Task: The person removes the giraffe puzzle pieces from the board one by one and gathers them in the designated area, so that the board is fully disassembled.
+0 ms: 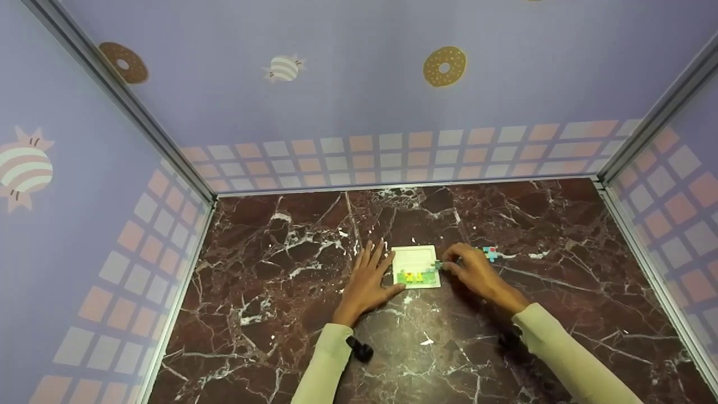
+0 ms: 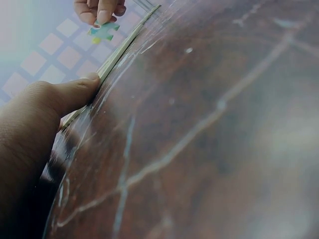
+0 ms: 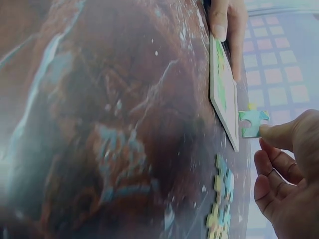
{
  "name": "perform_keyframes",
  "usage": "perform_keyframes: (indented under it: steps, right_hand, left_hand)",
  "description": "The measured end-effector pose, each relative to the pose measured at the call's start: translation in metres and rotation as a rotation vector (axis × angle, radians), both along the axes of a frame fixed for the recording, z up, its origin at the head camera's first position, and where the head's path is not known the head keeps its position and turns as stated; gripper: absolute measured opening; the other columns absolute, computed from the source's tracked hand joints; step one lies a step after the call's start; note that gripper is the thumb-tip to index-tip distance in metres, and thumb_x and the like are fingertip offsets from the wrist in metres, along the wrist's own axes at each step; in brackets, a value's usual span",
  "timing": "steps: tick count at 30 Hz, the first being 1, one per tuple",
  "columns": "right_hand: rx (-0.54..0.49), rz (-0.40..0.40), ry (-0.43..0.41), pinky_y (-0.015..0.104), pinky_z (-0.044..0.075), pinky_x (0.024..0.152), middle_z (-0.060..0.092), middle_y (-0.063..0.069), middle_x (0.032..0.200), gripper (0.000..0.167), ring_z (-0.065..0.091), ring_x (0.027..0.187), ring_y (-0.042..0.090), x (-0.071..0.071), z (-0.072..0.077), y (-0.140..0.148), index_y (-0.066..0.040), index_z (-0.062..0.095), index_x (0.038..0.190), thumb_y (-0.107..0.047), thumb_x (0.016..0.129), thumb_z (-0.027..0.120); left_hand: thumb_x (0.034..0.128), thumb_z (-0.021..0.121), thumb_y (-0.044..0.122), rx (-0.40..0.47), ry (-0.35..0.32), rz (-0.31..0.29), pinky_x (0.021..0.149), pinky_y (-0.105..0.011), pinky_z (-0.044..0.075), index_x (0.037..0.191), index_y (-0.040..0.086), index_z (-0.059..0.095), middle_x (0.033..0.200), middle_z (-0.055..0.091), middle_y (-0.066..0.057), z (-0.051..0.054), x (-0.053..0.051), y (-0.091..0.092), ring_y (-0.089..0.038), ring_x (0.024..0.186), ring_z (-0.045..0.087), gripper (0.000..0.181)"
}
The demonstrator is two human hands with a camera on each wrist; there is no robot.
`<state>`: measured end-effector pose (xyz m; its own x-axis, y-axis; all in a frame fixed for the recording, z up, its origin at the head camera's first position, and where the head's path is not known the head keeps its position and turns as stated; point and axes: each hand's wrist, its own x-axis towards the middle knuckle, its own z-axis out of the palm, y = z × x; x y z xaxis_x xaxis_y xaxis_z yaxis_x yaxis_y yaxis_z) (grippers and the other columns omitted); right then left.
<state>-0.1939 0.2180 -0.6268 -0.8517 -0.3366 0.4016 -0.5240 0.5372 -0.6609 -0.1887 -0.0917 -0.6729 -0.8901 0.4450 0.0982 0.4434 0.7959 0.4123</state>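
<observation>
A square puzzle tray [image 1: 396, 264] with a pale rim lies on the marble-patterned table. Along its near side sit joined green and yellow jigsaw pieces [image 1: 415, 278]; its upper part shows a bare pale base. Fingers outstretched, my left hand [image 1: 367, 285] rests at the tray's left side, the thumb touching its near left corner. My right hand [image 1: 472, 270] pinches a blue-green jigsaw piece [image 3: 254, 123] with a yellow knob between thumb and fingers. That piece is held just above the tray's right edge.
Loose blue jigsaw pieces [image 1: 490, 253] lie right of the tray, partly behind my right hand; the right wrist view shows several pieces [image 3: 225, 179] there. Patterned panels [image 1: 359, 112] wall the table at the back and both sides.
</observation>
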Motion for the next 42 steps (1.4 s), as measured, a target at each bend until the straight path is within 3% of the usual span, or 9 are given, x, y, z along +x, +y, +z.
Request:
perform_keyframes:
  steps: [5, 12, 17, 22, 29, 32, 36, 42]
  right_hand:
    - [-0.036, -0.031, -0.062, 0.034, 0.056, 0.075, 0.073, 0.006, 0.092, 0.017, 0.067, 0.084, 0.02, 0.003, 0.001, 0.012, -0.002, 0.075, 0.096, 0.012, 0.09, 0.083]
    - [-0.073, -0.079, -0.072, 0.025, 0.057, 0.067, 0.076, 0.015, 0.092, 0.014, 0.069, 0.077, 0.019, 0.007, 0.0, 0.032, 0.003, 0.076, 0.098, 0.014, 0.09, 0.081]
    - [-0.091, -0.113, -0.11, 0.015, 0.054, 0.072, 0.077, 0.018, 0.093, 0.012, 0.07, 0.08, 0.016, 0.008, 0.001, 0.048, 0.003, 0.076, 0.098, 0.013, 0.093, 0.079]
    - [-0.106, -0.153, -0.148, 0.015, 0.055, 0.07, 0.078, 0.016, 0.093, 0.01, 0.073, 0.079, 0.025, 0.008, 0.002, 0.064, 0.003, 0.077, 0.099, 0.012, 0.095, 0.078]
    - [-0.135, -0.183, -0.259, 0.025, 0.063, 0.065, 0.079, 0.018, 0.098, 0.007, 0.076, 0.078, 0.037, 0.007, 0.005, 0.084, 0.006, 0.078, 0.106, 0.008, 0.1, 0.075]
    - [-0.117, -0.19, -0.28, 0.021, 0.061, 0.067, 0.08, 0.019, 0.099, 0.008, 0.076, 0.079, 0.034, 0.006, 0.007, 0.092, 0.006, 0.078, 0.108, 0.007, 0.1, 0.076]
    - [-0.066, -0.21, -0.27, 0.014, 0.055, 0.072, 0.081, 0.018, 0.1, 0.01, 0.074, 0.083, 0.02, 0.005, 0.007, 0.101, 0.004, 0.08, 0.108, 0.005, 0.098, 0.079]
    - [-0.012, -0.227, -0.25, 0.013, 0.051, 0.074, 0.081, 0.015, 0.098, 0.006, 0.068, 0.083, 0.007, 0.006, -0.001, 0.109, 0.002, 0.081, 0.102, 0.005, 0.096, 0.081]
  left_hand:
    - [0.1005, 0.063, 0.074, 0.0, -0.006, 0.003, 0.138, -0.059, 0.008, 0.174, 0.02, 0.038, 0.185, 0.016, -0.011, 0.0, -0.001, 0.0, -0.04, 0.171, 0.003, 0.094]
    - [0.1006, 0.062, 0.074, -0.003, -0.023, 0.009, 0.138, -0.057, 0.006, 0.175, 0.022, 0.036, 0.185, 0.015, -0.01, -0.001, -0.002, 0.0, -0.039, 0.171, 0.001, 0.094]
    - [0.1008, 0.062, 0.073, 0.003, -0.022, 0.007, 0.138, -0.058, 0.007, 0.174, 0.022, 0.037, 0.185, 0.016, -0.011, -0.001, -0.001, -0.001, -0.039, 0.171, 0.001, 0.094]
    - [0.1008, 0.062, 0.074, -0.006, -0.015, 0.008, 0.138, -0.057, 0.006, 0.175, 0.022, 0.036, 0.185, 0.016, -0.011, 0.001, -0.001, 0.0, -0.039, 0.171, 0.001, 0.094]
    - [0.1005, 0.062, 0.074, 0.004, -0.02, 0.01, 0.138, -0.058, 0.006, 0.175, 0.022, 0.036, 0.185, 0.015, -0.01, 0.002, -0.001, 0.0, -0.039, 0.171, 0.001, 0.094]
    - [0.1005, 0.062, 0.074, 0.004, -0.024, 0.01, 0.138, -0.058, 0.006, 0.175, 0.023, 0.036, 0.185, 0.014, -0.01, 0.002, -0.001, 0.0, -0.039, 0.171, 0.0, 0.094]
    - [0.1011, 0.062, 0.074, -0.009, -0.013, 0.006, 0.138, -0.057, 0.007, 0.175, 0.022, 0.036, 0.185, 0.015, -0.011, 0.003, -0.001, 0.0, -0.039, 0.171, 0.002, 0.094]
    - [0.101, 0.063, 0.072, -0.018, 0.005, 0.002, 0.138, -0.057, 0.008, 0.174, 0.021, 0.038, 0.184, 0.016, -0.012, 0.002, 0.0, 0.0, -0.041, 0.171, 0.004, 0.093]
